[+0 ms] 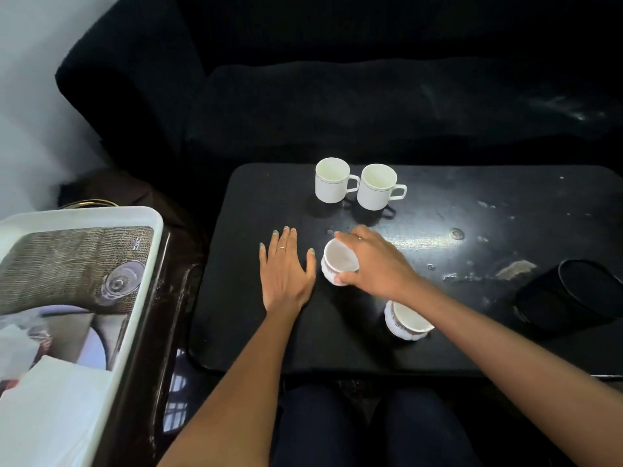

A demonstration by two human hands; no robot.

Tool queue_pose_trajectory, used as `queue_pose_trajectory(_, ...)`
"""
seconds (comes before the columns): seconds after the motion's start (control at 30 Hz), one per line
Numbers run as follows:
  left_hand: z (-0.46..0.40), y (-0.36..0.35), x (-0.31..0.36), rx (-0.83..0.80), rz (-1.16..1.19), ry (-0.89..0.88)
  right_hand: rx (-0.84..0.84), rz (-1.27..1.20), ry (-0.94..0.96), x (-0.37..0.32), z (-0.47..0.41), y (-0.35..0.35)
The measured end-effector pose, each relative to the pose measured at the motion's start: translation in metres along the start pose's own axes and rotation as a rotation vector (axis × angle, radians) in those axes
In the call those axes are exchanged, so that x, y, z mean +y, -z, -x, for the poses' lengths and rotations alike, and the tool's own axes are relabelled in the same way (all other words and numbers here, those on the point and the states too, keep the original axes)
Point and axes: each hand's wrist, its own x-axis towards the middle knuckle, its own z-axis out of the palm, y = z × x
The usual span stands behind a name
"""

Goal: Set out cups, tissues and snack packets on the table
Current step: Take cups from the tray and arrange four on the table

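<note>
Two plain white mugs [332,180] [377,187] stand side by side at the far middle of the black table [455,332], handles pointing right. My right hand [377,261] grips a patterned white cup [338,259] by its rim at the table's middle, the cup tilted toward me. A second patterned cup [406,321] stands nearer, partly under my right forearm. My left hand [286,267] lies flat on the table just left of the held cup, fingers straight. White tissues [50,396] lie in the white tray [135,311] at the left.
The tray sits on a dark brown side table [161,315] at my left and also holds a burlap-print packet [74,264] and other items. A black round container [573,294] lies at the table's right. A dark sofa [337,96] runs behind the table.
</note>
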Motion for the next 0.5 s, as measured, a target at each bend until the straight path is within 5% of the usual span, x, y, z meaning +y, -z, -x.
queue_pose_trajectory(0.5, 0.0, -0.003, -0.003, 0.011, -0.016, 0.005, 0.121, 0.343, 0.017, 0.003, -0.091, 0.019)
